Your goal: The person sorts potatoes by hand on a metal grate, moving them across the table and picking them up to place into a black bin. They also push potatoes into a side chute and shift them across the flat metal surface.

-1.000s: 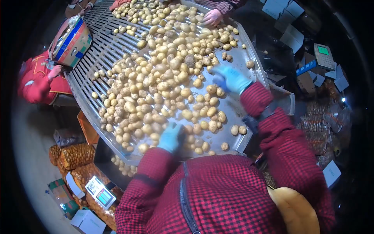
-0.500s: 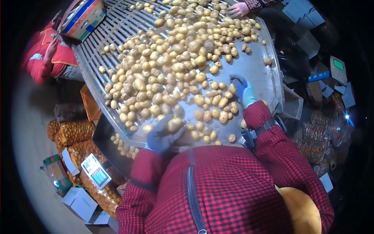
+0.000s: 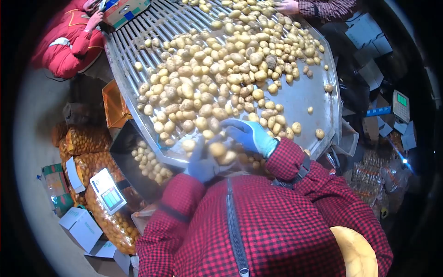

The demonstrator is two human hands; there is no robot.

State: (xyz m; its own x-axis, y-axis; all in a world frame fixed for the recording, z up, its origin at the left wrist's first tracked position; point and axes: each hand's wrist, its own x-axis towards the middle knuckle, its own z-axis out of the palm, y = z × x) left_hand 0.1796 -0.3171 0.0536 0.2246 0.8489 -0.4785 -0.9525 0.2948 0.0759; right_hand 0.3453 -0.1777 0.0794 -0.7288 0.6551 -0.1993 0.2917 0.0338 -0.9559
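Note:
A metal sorting table (image 3: 304, 99) with a slatted top carries several yellow potatoes (image 3: 217, 78). My left hand (image 3: 201, 162), in a blue glove, is cupped at the table's near edge with a few potatoes (image 3: 218, 150) lying in it. My right hand (image 3: 249, 135), also in a blue glove, lies flat over the potatoes right next to the left hand. Both sleeves are red-and-black check.
A person in red (image 3: 69, 39) stands at the far left by a cardboard box (image 3: 127, 9). Another person's hand (image 3: 287, 6) rests at the far rim. Below the table's left edge are a bin of potatoes (image 3: 150, 161), net sacks (image 3: 90, 138), a scale (image 3: 107, 193). A second scale (image 3: 400, 105) sits right.
My right hand has swept from the table's right side back to the near edge beside my left hand. My left hand now cups potatoes. The view has shifted.

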